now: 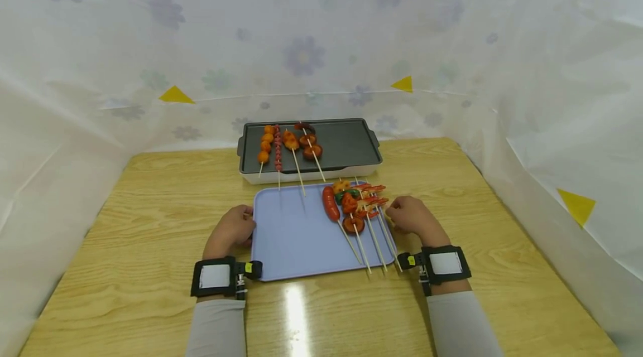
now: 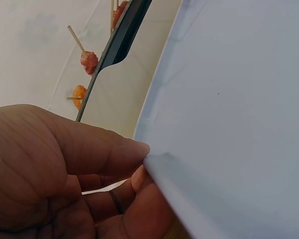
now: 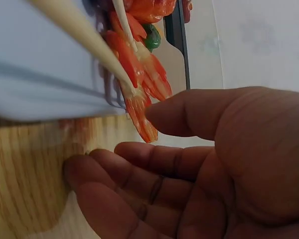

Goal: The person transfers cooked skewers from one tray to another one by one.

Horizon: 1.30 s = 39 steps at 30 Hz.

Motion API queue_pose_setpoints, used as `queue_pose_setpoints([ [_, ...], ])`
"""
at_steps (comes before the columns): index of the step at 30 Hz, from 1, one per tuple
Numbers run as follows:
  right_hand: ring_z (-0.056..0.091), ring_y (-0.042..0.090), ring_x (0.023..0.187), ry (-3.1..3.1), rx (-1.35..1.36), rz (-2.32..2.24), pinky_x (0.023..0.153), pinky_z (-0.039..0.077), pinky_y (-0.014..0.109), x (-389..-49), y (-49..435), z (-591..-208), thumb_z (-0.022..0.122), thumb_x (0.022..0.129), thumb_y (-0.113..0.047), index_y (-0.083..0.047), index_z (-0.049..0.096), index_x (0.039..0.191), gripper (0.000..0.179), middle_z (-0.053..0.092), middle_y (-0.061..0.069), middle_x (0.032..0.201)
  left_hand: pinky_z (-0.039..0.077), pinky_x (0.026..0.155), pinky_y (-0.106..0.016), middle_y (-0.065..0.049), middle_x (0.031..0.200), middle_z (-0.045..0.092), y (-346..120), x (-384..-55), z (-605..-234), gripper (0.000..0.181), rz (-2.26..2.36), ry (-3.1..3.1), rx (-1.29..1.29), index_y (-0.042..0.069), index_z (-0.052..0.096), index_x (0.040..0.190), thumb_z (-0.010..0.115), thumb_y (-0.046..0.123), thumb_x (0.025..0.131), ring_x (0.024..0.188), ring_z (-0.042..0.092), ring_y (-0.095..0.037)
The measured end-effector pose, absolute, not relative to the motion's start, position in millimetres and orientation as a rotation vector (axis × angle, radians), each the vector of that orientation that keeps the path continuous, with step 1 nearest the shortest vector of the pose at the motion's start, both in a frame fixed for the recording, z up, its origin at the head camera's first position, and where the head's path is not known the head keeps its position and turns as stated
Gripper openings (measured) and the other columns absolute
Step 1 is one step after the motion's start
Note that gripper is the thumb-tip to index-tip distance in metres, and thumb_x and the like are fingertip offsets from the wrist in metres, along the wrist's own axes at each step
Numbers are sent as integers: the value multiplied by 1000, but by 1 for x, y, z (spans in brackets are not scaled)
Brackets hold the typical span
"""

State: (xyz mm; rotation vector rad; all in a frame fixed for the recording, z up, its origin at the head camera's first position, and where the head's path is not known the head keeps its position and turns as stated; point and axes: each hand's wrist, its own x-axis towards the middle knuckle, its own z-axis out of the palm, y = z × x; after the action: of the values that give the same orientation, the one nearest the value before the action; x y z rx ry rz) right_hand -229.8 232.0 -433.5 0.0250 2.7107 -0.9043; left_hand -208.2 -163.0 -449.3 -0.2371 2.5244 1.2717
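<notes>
A pale blue tray (image 1: pixel 291 240) lies on the table in front of a griddle. My left hand (image 1: pixel 234 227) pinches its left rim, thumb on top and fingers beneath, as the left wrist view shows. On the tray's right half lie a sausage skewer (image 1: pixel 330 204), a mixed skewer with a mushroom slice (image 1: pixel 354 225), and shrimp skewers (image 1: pixel 372 201), their sticks over the near edge. My right hand (image 1: pixel 413 215) is beside the tray's right edge, its thumb (image 3: pixel 174 117) and loosely bent fingers apart. The thumb tip is close to a shrimp tail (image 3: pixel 142 122); whether they touch I cannot tell.
The dark griddle (image 1: pixel 346 145) behind the tray bears a skewer of orange balls (image 1: pixel 265 145), a thin pink skewer (image 1: pixel 278 148), an orange-brown skewer (image 1: pixel 290 139) and a mushroom skewer (image 1: pixel 311 150). Some sticks reach past its front. Flowered sheeting (image 1: pixel 301 28) encloses the wooden table (image 1: pixel 150 245).
</notes>
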Motion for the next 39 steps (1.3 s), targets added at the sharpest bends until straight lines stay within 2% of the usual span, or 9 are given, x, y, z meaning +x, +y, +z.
queue_pose_setpoints([
  [5,58,21,67,2565,11,-1038,56,48,34,-231,231,-437,51,91,-19,-1,59,99,22,58,11,85,49,55,-30,-18,98,55,-161,-209,-449,42,1268,2534,-242,-4,44,128,43,4,87,68,57,-22],
  [15,58,22,67,2434,-4,-1183,56,49,36,-232,233,-444,48,91,-9,1,51,108,20,56,13,86,49,54,-30,-17,94,54,-158,-209,-445,42,1272,2528,-247,-4,44,128,44,4,87,70,56,-22],
  [25,57,23,65,2416,-54,-1229,55,49,35,-232,236,-450,49,90,-5,2,50,109,21,54,15,86,48,56,-30,-17,95,54,-159,-208,-448,42,1239,2521,-259,-4,43,128,45,5,88,70,57,-22],
  [34,58,23,67,2418,7,-1240,56,50,35,-232,235,-452,50,89,-6,2,52,109,21,56,14,88,49,57,-30,-17,93,54,-159,-210,-449,42,1250,2525,-250,-4,43,129,45,5,88,70,56,-22],
  [39,58,22,65,2422,-22,-1236,55,49,35,-232,236,-452,50,89,-6,1,52,109,21,56,14,85,48,56,-30,-18,99,53,-158,-208,-451,42,1227,2548,-242,-4,42,129,43,6,89,71,56,-22],
])
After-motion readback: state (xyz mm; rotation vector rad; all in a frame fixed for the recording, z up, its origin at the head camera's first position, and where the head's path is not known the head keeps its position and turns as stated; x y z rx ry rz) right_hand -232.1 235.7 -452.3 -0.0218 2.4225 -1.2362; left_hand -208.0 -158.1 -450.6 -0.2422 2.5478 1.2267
